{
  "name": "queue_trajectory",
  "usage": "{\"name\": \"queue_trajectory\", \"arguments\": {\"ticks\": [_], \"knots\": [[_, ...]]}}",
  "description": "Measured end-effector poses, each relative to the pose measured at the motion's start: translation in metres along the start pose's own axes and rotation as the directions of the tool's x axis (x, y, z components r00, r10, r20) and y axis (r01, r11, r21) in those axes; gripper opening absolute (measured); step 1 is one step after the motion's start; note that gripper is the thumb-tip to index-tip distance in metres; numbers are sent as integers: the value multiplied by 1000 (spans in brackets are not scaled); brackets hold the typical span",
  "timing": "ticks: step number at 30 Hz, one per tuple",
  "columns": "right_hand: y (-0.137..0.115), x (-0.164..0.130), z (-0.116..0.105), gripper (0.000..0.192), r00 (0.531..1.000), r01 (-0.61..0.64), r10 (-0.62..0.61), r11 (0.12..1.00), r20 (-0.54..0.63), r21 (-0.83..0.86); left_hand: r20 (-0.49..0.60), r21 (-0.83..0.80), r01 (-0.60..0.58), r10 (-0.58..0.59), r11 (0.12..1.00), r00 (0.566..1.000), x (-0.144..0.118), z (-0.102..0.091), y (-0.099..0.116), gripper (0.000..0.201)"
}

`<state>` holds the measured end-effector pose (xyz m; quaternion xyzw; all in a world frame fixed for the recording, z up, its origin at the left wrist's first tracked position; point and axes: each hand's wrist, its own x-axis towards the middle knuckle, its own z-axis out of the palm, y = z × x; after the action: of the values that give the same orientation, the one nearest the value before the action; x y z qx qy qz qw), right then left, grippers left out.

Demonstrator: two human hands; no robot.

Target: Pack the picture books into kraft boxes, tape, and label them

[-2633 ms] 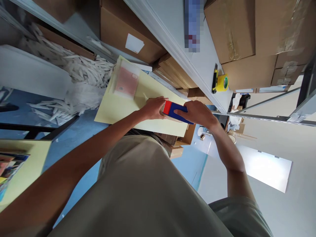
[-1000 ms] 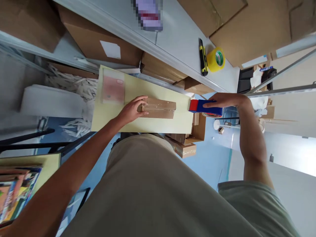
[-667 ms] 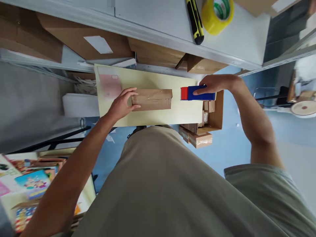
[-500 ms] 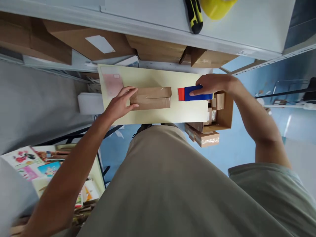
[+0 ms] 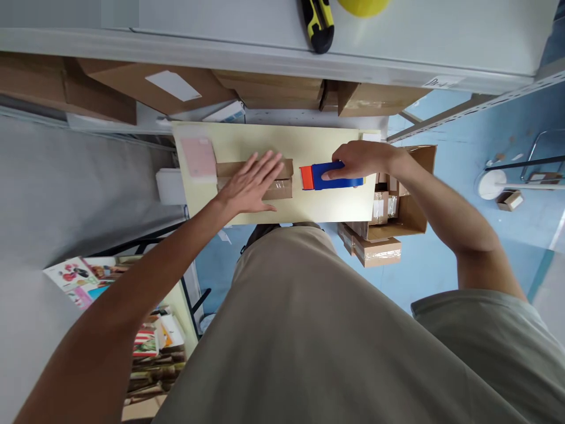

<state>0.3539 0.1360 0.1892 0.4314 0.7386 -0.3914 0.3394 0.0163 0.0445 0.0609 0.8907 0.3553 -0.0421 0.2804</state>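
Note:
On the cream tabletop (image 5: 326, 209) lies a long brown cardboard box (image 5: 282, 187) with clear tape along its front part. My left hand (image 5: 253, 184) rests flat across the middle of this box, fingers spread, and hides part of it. To the right, my right hand (image 5: 359, 159) is wrapped round a blue tape dispenser (image 5: 325, 176) with a red-orange front end. That end points left, close to the box's right end, with a small gap between them.
Above the far table edge runs a shelf with a black-and-yellow utility knife (image 5: 318, 26) and a yellow roll (image 5: 364, 5). Larger cartons (image 5: 273, 88) sit beneath it. An open carton of small boxes (image 5: 417, 218) stands at right. Picture cards (image 5: 70, 274) lie lower left.
My left hand has slid from the box's left end onto its middle and flattened, fingers spread. My right hand keeps hold of the tape dispenser beside the box. The whole view has shifted slightly.

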Motion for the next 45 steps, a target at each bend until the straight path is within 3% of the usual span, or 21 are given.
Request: {"name": "queue_trajectory", "arguments": {"ticks": [4,7,18,27,40,45], "knots": [[1,0,1,78,1000,-4,4,999,-13,-35,87,20,-99,97,995,992,37,0,2,123],[4,-2,2,78,999,-16,16,999,-29,-28,99,0,-116,115,993,988,46,-3,-5,110],[2,3,1,78,1000,6,-5,1000,-26,26,-131,-234,-70,39,970,991,28,12,-16,91],[3,20,3,73,993,-7,3,999,-118,-41,-146,-250,-17,-20,968,989,14,20,-13,112],[2,57,-2,77,990,-27,11,993,-140,-111,-174,-281,-6,-45,960,984,11,26,-14,116],[0,74,4,81,987,-5,-16,992,-163,-128,-200,-262,62,-117,963,973,7,36,1,125]]}}
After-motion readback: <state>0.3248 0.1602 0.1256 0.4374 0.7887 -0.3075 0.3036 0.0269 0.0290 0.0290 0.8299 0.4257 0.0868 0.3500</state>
